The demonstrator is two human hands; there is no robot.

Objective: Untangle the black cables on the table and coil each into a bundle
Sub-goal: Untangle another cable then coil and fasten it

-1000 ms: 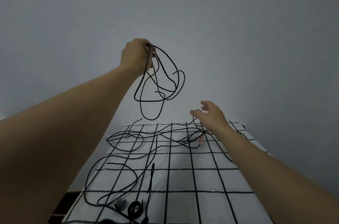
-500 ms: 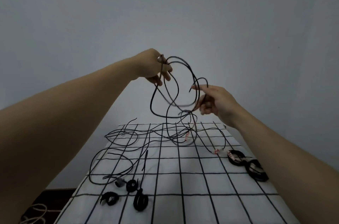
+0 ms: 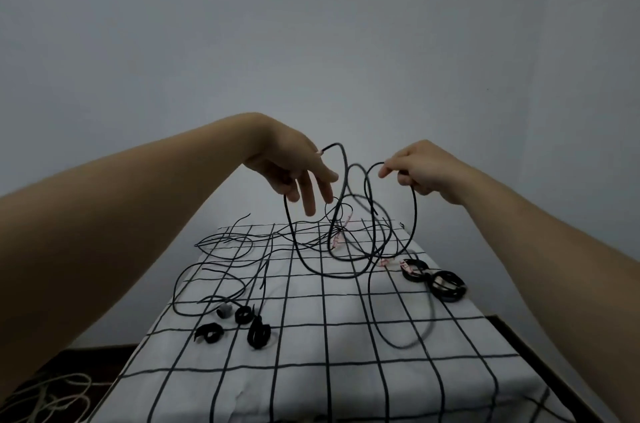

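Observation:
Above the far half of the table, my left hand (image 3: 294, 166) holds loops of a thick black cable (image 3: 346, 259), its fingers pointing down. My right hand (image 3: 419, 169) pinches another part of the same cable, which hangs from it in a long loop reaching the near right of the cloth. A tangle of thin black cables (image 3: 228, 249) lies spread over the far left of the table. Two coiled black bundles (image 3: 433, 278) rest at the right edge.
The table wears a white cloth with a black grid (image 3: 311, 370). Several small black strap rings (image 3: 242, 324) and a grey piece (image 3: 224, 310) lie at the left middle. A pale rope (image 3: 52, 395) lies on the dark floor at bottom left. A plain wall stands behind.
Both hands have come down and closer to the table. My right hand went from reaching open toward the cable to pinching it. The cable's loops now droop onto the cloth.

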